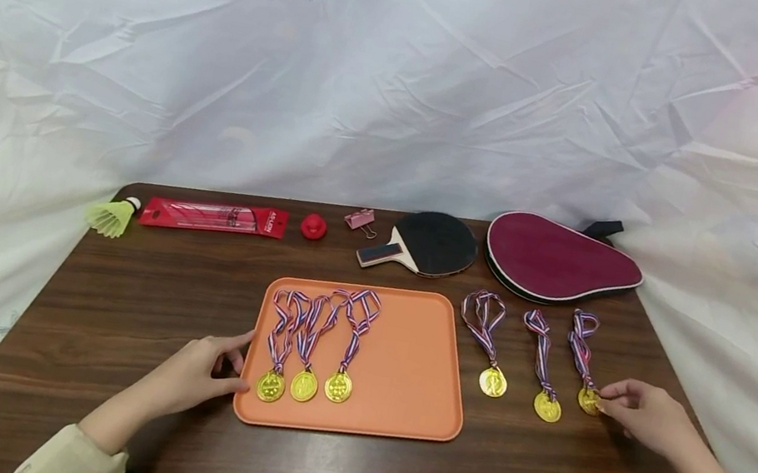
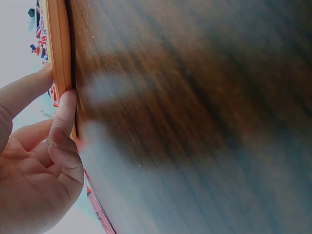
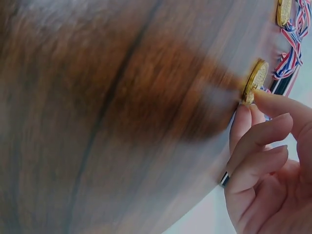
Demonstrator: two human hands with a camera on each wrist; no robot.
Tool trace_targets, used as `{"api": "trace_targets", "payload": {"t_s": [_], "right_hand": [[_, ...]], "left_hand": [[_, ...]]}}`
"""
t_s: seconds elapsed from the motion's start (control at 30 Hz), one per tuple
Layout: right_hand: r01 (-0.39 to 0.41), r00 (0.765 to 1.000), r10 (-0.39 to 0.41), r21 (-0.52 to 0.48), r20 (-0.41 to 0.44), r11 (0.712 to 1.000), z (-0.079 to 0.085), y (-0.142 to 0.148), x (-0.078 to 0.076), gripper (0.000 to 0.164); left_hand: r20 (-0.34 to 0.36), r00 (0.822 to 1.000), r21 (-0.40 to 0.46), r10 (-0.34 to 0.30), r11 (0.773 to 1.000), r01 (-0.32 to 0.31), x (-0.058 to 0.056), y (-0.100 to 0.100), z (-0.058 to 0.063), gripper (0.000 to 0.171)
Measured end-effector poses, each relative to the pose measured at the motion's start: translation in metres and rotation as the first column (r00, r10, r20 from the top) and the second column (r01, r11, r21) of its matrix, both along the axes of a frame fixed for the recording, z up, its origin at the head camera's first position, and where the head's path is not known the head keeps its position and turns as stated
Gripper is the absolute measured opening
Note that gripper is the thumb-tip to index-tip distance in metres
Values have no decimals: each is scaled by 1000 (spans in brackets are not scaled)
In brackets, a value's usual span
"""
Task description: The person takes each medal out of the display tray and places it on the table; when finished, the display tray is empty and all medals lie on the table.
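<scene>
Near the right edge of the head view, your right hand (image 1: 648, 415) pinches the rim of a round gold-coloured medal (image 1: 587, 398), thumb and fingertips covering its right part; the relief on its face is too small to read. Its red, white and blue striped fabric ribbon (image 1: 580, 352) runs up the frame and leans slightly left, so the long axis is near vertical, disc end lowest. In the right wrist view you see that disc at a steep slant, and whether it touches the brown wood-grain tabletop (image 1: 133, 295) is hard to tell. At lower left of centre, your left hand (image 1: 195, 373) grips the left edge of a rectangular orange tray (image 1: 405, 368), whose long axis runs left to right. The left wrist view cuts the tray down to a narrow strip of rim, with the tabletop blurred. Both sleeves are cut off along the bottom.
</scene>
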State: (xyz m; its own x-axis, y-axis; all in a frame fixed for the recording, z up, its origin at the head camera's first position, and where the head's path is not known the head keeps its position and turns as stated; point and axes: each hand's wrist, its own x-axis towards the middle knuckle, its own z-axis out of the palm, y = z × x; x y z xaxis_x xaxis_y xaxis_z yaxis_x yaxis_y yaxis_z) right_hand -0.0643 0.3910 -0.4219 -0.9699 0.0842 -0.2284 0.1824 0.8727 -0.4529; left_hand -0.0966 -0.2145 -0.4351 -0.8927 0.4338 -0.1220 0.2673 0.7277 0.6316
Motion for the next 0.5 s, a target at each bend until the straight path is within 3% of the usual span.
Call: {"api": "trace_targets", "payload": {"t_s": [0.2, 0.5], "right_hand": [[0, 999, 1, 22, -45, 1000, 2, 3, -1, 36], [-33, 989, 28, -33, -146, 999, 31, -23, -7, 36]], "left_hand": [[3, 1000, 9, -9, 1000, 9, 0, 1, 0, 69], [15, 1000, -3, 15, 1000, -15, -1, 0, -1, 70]]}}
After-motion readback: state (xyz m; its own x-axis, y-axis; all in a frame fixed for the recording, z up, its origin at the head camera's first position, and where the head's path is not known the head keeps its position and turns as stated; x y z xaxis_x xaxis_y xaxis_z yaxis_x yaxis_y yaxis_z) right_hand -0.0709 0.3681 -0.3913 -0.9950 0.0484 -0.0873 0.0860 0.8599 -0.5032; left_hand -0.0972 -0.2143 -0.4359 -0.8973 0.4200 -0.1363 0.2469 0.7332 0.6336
